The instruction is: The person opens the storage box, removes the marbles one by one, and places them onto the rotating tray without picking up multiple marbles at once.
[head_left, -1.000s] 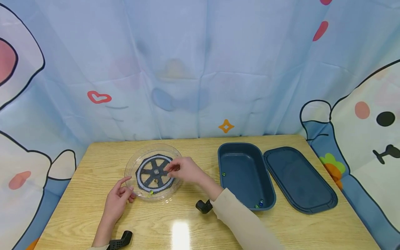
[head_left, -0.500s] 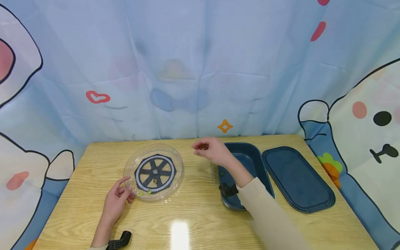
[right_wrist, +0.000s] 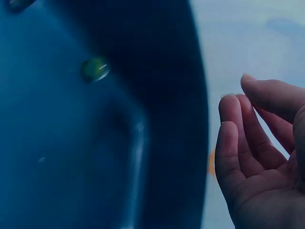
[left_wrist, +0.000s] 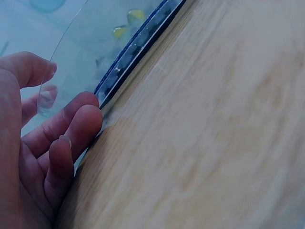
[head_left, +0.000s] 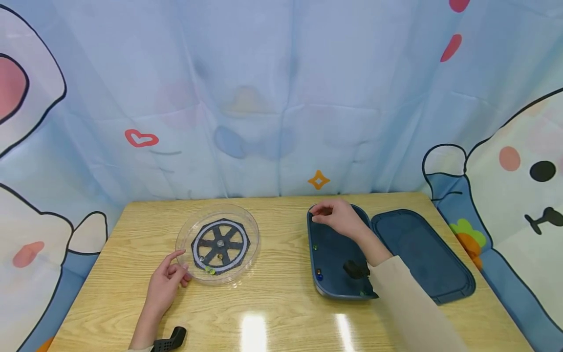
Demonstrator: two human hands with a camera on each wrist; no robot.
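Observation:
My left hand [head_left: 164, 281] grips the left rim of a clear round dish [head_left: 252, 252]. In the left wrist view, its curled fingers [left_wrist: 86, 119] touch the outer wall. A dark spoked wheel shape [head_left: 221, 242] shows at the dish's middle. Yellow-green marbles [head_left: 212, 271], an amber marble [head_left: 220, 256] and a clear one [head_left: 201, 258] lie in the dish. My right hand [head_left: 336, 215] hovers over the far left corner of a dark blue bin [head_left: 347, 297]. Its thumb and fingertips are close together, with nothing visible between them in the right wrist view.
Inside the bin are a green marble [right_wrist: 95, 69], a blue marble [head_left: 319, 277] and a brown one [head_left: 318, 271]. A dark blue lid [head_left: 422, 254] lies flat to its right. A patterned curtain [head_left: 246, 98] hangs behind the wooden table [head_left: 281, 318].
My right hand has moved right, from above the dish to above the bin. The marbles near the dish's left front have shifted. My left hand stays at the rim.

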